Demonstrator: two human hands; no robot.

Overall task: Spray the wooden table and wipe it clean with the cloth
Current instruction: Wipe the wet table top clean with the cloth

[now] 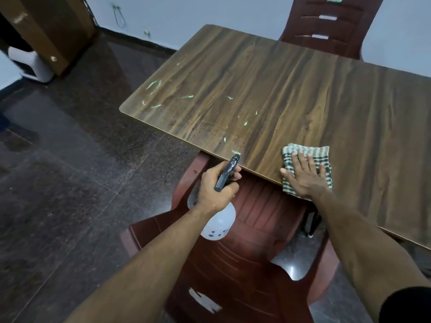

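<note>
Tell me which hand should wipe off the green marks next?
Probably the right hand. It already lies flat on the cloth at the table's near edge, so it could slide toward the green marks. The left hand is busy gripping the spray bottle.

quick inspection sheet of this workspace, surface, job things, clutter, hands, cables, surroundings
surface: wooden table, pale green streaks scattered over its left and near parts
job's things: checked cloth flat at the near edge, partly overhanging; spray bottle held off the table, nozzle aimed at the near edge
clutter: nothing seen on the table besides the cloth
grippers: left hand grips the bottle's trigger head; right hand lies flat on the cloth, fingers straight
cables: thin wire hanging on the far wall
surroundings: red-brown chair under the near edge, a second chair at the far side, dark tiled floor, wooden door at upper left
</note>
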